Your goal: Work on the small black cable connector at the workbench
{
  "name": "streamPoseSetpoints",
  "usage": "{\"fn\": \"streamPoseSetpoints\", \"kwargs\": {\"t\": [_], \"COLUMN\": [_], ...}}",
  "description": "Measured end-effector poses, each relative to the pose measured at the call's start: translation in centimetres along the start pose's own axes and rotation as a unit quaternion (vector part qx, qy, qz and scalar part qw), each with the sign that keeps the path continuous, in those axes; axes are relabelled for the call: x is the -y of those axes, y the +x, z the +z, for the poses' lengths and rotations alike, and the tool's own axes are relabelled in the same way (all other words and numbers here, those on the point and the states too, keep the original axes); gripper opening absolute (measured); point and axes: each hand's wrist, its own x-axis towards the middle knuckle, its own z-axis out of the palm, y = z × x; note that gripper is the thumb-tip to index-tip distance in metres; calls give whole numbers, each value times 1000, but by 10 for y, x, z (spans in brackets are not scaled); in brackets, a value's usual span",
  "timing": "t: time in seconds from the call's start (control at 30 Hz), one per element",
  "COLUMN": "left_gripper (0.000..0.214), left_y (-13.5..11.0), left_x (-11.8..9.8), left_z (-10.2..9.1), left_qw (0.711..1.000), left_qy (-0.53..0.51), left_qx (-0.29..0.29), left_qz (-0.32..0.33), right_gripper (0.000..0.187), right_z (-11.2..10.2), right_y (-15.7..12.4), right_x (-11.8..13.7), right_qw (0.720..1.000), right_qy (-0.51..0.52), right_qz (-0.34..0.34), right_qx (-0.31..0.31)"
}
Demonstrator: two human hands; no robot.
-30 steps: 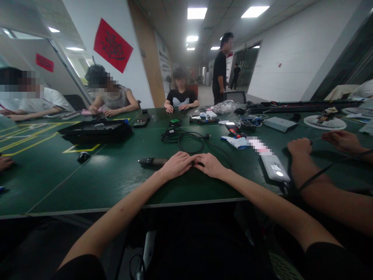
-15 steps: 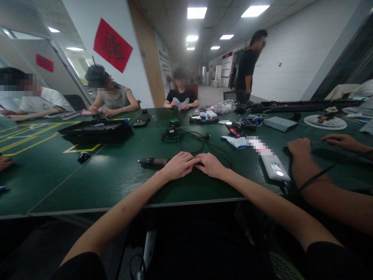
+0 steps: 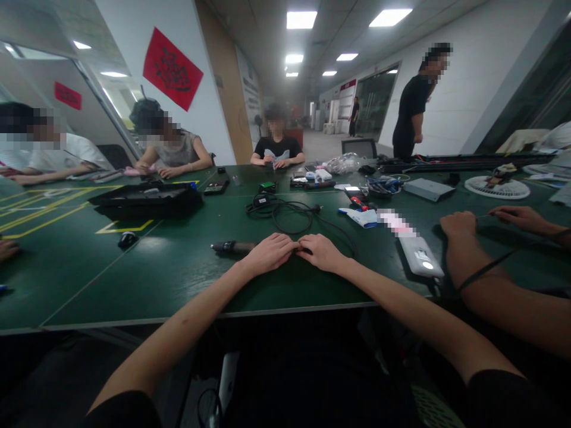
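An electric screwdriver (image 3: 234, 247) with a dark nose and brownish body lies on the green table in front of me, its bit pointing left. Over its handle, my left hand (image 3: 273, 252) is closed, the fingers curled down around it. My right hand (image 3: 322, 252) meets it at the fingertips and is closed at the tool's rear end, where a small dark part shows between the hands. The undersides of my fingers are hidden. Just beyond my hands lies a coiled black cable (image 3: 292, 217), one strand curving down toward my right hand.
A black tray (image 3: 147, 199) and a small black object (image 3: 128, 239) lie to the left. On the right are a white power strip (image 3: 422, 255), a blue-white packet (image 3: 363, 217) and a white fan grille (image 3: 497, 187). A neighbour's arms (image 3: 473, 261) rest at the right edge. Several people sit around the table.
My fingertips have drawn slightly apart, showing more of the tool's rear end between them. In the background, a standing person has moved to the right.
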Motion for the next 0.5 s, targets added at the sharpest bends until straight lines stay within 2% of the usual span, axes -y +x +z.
{"fn": "streamPoseSetpoints", "kwargs": {"t": [0.13, 0.33, 0.5], "left_gripper": [38, 19, 18], "left_y": [1, -2, -3], "left_x": [-2, 3, 7], "left_z": [-1, 3, 8], "left_qw": [1000, 999, 998], "left_qy": [10, 13, 26], "left_qx": [-7, -18, -7], "left_qz": [-7, -43, -53], "right_gripper": [13, 14, 14], "right_z": [0, -1, -3], "right_y": [0, 0, 0], "right_x": [0, 1, 1], "right_qw": [1000, 1000, 1000], "right_qy": [3, 7, 0], "right_qz": [0, -6, -8], "right_qx": [1, 0, 5]}}
